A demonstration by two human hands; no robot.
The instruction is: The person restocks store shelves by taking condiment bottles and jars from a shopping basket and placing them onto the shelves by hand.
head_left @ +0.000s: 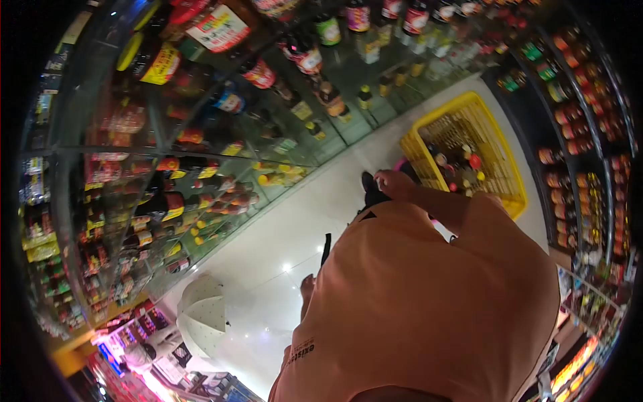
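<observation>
My right hand [395, 185] is in front of my body, over the dark shoes [370, 185]. Its fingers are loosely bent and a little apart, with nothing visible in them. Just beside it on the floor stands a yellow plastic basket [504, 157] with slatted sides. Several bottles or jars with red, white and yellow tops [474, 161] lie inside. At the left edge of my orange shirt [429, 301] a small part of my left hand [307, 286] shows, low at my side. Its fingers are mostly hidden. A black strap-like piece [327, 248] sticks out near it.
Glass shelves [234, 127] with bottled sauces and jars run along the left and top. More dark shelves [569, 134] of jars stand at the right. An open pale umbrella [202, 315] rests on the white floor [268, 254]. Lit displays [137, 328] are at lower left.
</observation>
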